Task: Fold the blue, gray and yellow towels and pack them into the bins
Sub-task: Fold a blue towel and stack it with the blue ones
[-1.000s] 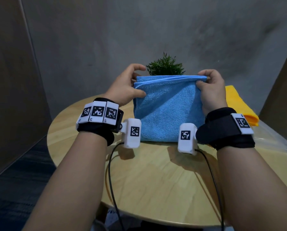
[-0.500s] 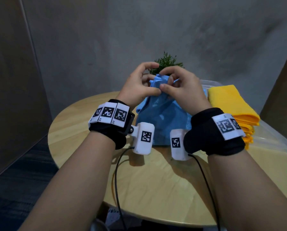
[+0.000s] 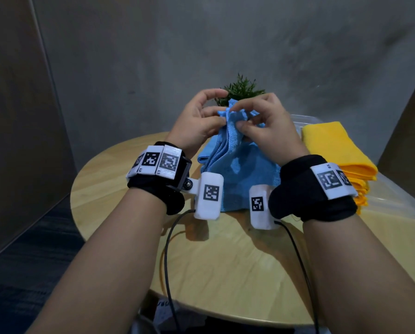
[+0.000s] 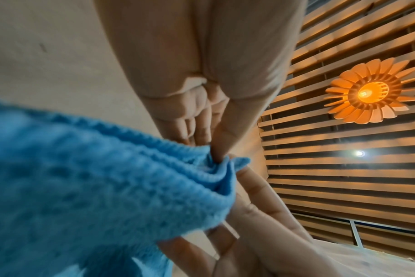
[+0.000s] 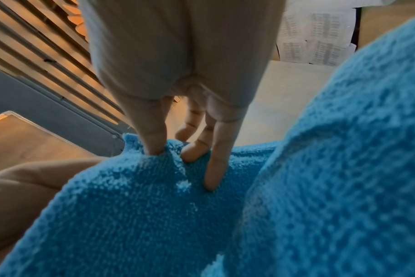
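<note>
A blue towel (image 3: 240, 174) hangs in folds above the round wooden table (image 3: 225, 261), its lower edge on the tabletop. Both hands meet at its top corners. My left hand (image 3: 202, 119) pinches the bunched top edge between thumb and fingers; the left wrist view shows that pinch on the blue towel (image 4: 95, 187). My right hand (image 3: 261, 124) pinches the same top beside it, its fingertips (image 5: 211, 180) digging into the blue towel (image 5: 201, 215). A folded yellow towel (image 3: 334, 148) lies in a clear plastic bin (image 3: 399, 203) at the right. No gray towel is in view.
A small green plant (image 3: 242, 89) stands behind the hands near the table's far edge. Grey walls close in behind and to the left. Black cables (image 3: 168, 261) run from the wrist cameras across the table's near side.
One second ago the hands held the towel spread wide by its top corners. They have come together in the middle, so the towel now hangs bunched and narrow.
</note>
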Tool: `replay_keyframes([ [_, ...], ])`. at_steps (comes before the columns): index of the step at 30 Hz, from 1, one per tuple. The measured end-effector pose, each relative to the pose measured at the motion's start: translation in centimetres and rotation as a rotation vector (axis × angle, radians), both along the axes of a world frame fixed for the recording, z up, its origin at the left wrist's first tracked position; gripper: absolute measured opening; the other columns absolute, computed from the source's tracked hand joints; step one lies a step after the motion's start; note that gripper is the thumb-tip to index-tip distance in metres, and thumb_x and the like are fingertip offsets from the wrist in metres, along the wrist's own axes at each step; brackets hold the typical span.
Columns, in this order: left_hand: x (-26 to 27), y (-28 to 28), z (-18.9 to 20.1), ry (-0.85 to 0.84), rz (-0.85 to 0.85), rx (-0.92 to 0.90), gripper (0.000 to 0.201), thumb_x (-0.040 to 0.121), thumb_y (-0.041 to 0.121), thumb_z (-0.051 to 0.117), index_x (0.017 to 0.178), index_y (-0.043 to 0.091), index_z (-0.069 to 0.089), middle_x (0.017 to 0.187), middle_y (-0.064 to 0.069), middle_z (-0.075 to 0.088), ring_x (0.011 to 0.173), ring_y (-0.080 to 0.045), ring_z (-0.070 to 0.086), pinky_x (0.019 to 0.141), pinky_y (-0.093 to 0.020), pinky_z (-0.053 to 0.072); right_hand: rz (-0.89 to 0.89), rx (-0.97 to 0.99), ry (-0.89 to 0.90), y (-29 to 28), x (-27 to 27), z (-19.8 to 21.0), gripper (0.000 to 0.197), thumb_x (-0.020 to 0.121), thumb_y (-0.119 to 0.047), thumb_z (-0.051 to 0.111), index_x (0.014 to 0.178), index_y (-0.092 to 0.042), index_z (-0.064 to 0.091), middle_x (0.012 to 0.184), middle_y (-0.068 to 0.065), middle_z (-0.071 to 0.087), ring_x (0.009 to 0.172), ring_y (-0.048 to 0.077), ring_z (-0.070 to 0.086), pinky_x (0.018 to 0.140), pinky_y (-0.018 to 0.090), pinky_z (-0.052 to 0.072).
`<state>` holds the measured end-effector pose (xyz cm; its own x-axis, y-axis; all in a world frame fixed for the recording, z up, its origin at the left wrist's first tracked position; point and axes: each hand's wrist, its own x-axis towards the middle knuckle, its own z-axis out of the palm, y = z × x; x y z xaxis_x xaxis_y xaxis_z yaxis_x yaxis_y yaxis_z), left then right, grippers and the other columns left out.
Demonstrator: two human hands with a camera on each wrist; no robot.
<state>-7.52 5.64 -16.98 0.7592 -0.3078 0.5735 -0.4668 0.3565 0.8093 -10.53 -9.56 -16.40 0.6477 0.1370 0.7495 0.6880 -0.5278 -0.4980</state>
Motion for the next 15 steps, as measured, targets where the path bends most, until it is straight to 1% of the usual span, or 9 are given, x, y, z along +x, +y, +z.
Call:
replay_keyframes([
  [2, -0.01, 0.07, -0.03, -0.013, 0.007, 0.019, 0.045, 0.077, -0.016, 0.058, 0.111, 0.012, 0.048, 0.074, 0.002, 0.071, 0.069, -0.01, 0.066, 0.069, -0.024, 0.055, -0.009, -0.021, 0.004, -0.03, 0.11, 0.05, 0.032, 0.087, -0.004, 0.063, 0.1, -0.033, 0.061, 0.096, -0.012, 0.039, 0.087, 0.026, 0.058, 0.077, 0.03, 0.057],
  [3, 0.02, 0.09, -0.04, -0.018, 0.015, 0.026, 0.043, 0.081, -0.017, 0.056, 0.112, 0.011, 0.047, 0.074, 0.002, 0.071, 0.07, -0.01, 0.066, 0.07, -0.025, 0.055, -0.008, -0.02, 0.001, -0.06, 0.14, 0.09, 0.033, 0.087, -0.003, 0.062, 0.1, -0.033, 0.061, 0.096, -0.012, 0.039, 0.089, 0.027, 0.058, 0.077, 0.03, 0.057],
  [5, 0.07, 0.1, -0.03, -0.023, 0.032, 0.027, 0.041, 0.083, -0.016, 0.055, 0.112, 0.011, 0.048, 0.074, 0.001, 0.07, 0.07, -0.011, 0.066, 0.069, -0.024, 0.056, -0.004, -0.016, -0.016, -0.14, 0.16, 0.12, 0.034, 0.086, -0.003, 0.063, 0.09, -0.037, 0.06, 0.096, -0.012, 0.039, 0.091, 0.027, 0.058, 0.076, 0.032, 0.057],
  [7, 0.08, -0.1, -0.07, -0.026, 0.062, 0.03, 0.039, 0.082, -0.015, 0.057, 0.109, 0.012, 0.05, 0.075, 0.001, 0.069, 0.07, -0.011, 0.065, 0.068, -0.024, 0.055, -0.005, -0.008, -0.022, -0.18, 0.2, 0.12, 0.034, 0.084, -0.004, 0.065, 0.079, -0.036, 0.056, 0.096, -0.01, 0.04, 0.094, 0.027, 0.058, 0.075, 0.034, 0.057],
  [9, 0.08, -0.31, -0.13, -0.034, 0.105, 0.042, 0.038, 0.082, -0.015, 0.057, 0.106, 0.013, 0.051, 0.076, -0.001, 0.068, 0.068, -0.011, 0.064, 0.065, -0.023, 0.054, -0.003, 0.015, -0.02, -0.19, 0.34, 0.03, 0.033, 0.082, -0.004, 0.066, 0.074, -0.034, 0.054, 0.095, -0.01, 0.042, 0.093, 0.028, 0.059, 0.074, 0.036, 0.056],
  [11, 0.28, -0.36, -0.13, -0.044, 0.163, 0.042, 0.037, 0.082, -0.016, 0.055, 0.105, 0.012, 0.051, 0.076, -0.001, 0.066, 0.066, -0.009, 0.063, 0.062, -0.021, 0.052, -0.014, 0.039, -0.021, -0.37, 0.55, -0.02, 0.032, 0.081, -0.005, 0.067, 0.072, -0.032, 0.054, 0.094, -0.01, 0.044, 0.09, 0.027, 0.06, 0.073, 0.035, 0.056],
  [12, 0.43, -0.29, -0.13, -0.05, 0.194, 0.037, 0.037, 0.082, -0.017, 0.053, 0.104, 0.012, 0.051, 0.075, 0.0, 0.066, 0.065, -0.008, 0.063, 0.06, -0.02, 0.051, -0.04, 0.045, -0.03, -0.51, 0.69, -0.04, 0.031, 0.08, -0.005, 0.067, 0.071, -0.031, 0.054, 0.093, -0.011, 0.046, 0.088, 0.026, 0.06, 0.072, 0.033, 0.055],
  [14, 0.64, -0.15, -0.1, -0.072, 0.232, 0.04, 0.038, 0.081, -0.018, 0.052, 0.104, 0.012, 0.052, 0.072, 0.003, 0.066, 0.065, -0.006, 0.063, 0.062, -0.019, 0.051, -0.112, 0.033, -0.069, -0.87, 0.78, 0.03, 0.026, 0.08, -0.006, 0.067, 0.072, -0.028, 0.055, 0.09, -0.012, 0.048, 0.08, 0.021, 0.058, 0.069, 0.024, 0.051],
  [15, 0.64, -0.16, -0.11, -0.09, 0.238, 0.056, 0.039, 0.08, -0.018, 0.052, 0.103, 0.012, 0.052, 0.069, 0.005, 0.067, 0.066, -0.005, 0.063, 0.065, -0.019, 0.051, -0.144, 0.015, -0.096, -0.97, 0.77, 0.07, 0.022, 0.08, -0.006, 0.067, 0.075, -0.026, 0.057, 0.089, -0.011, 0.049, 0.077, 0.016, 0.056, 0.068, 0.017, 0.047],
])
